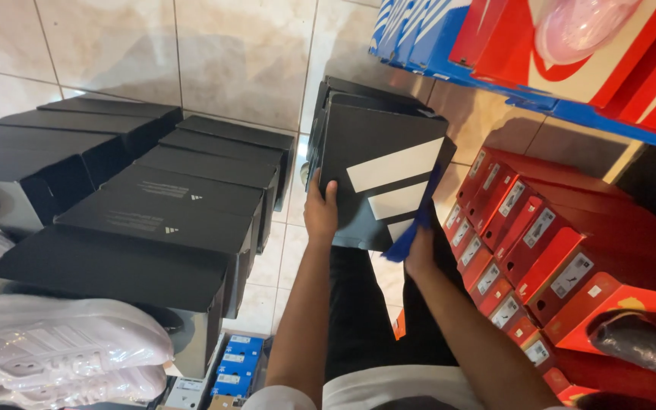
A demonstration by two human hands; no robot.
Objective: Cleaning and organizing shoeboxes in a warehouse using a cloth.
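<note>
Far on the left sits a white shoe (55, 334) wrapped in clear plastic, resting on top of a black box. Next to it stand rows of black shoe boxes (168, 197), packed side by side, with their lids shut. Below them, near the person's left arm, small blue boxes (238, 363) peek out. The floor (229, 61) is made of big pale tiles.

In the middle, the person holds a black box with white stripes (377, 171). It is lifted up in front of them, above the floor, and tilted a little. More black boxes sit just under and behind it. The left hand (320, 212) grips the box on its left edge, with the thumb on the lid. The right hand (419, 254) is at the bottom right corner of the box. It is closed on a blue cloth (415, 224), and the cloth lies against the right side of the box.

To the right are many red shoe boxes (540, 250), stacked with their white labels facing out. A dark shoe (639, 342) lies on one red box at the far right. Up at the top right are blue boxes and a red open box (632, 68) with a pink shoe (582, 26) in plastic on it.
</note>
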